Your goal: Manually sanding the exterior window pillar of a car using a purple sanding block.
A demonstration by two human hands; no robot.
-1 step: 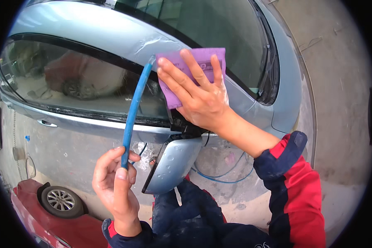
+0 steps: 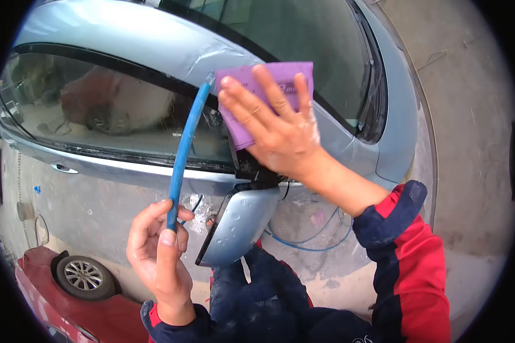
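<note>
The left hand (image 2: 163,251) pinches a blue hose (image 2: 183,151) between thumb and bent fingers, and the hose rises from this grip toward the pale blue car (image 2: 126,34). Its upper end stops just beside the left edge of a purple sheet (image 2: 286,73); a glassy patch at that tip is probably water. Below the grip the hose is hidden by the hand, and its link to the blue coil (image 2: 309,250) on the floor cannot be traced.

The right hand (image 2: 286,134) lies flat over the sheet, fingers extended and spread, grasping nothing visibly; its thumb is out of sight. The sheet is on the car's pillar between the windshield (image 2: 303,34) and the side window (image 2: 137,114). The fingers cover much of it, breaking up its dark print, and its underside cannot be seen.

The side mirror (image 2: 240,223), beaded with drops, hides part of the person's legs. In the side window a reddish car shape shows dimly. At lower left, a red car (image 2: 97,311) is cut off by the dark fisheye rim.
</note>
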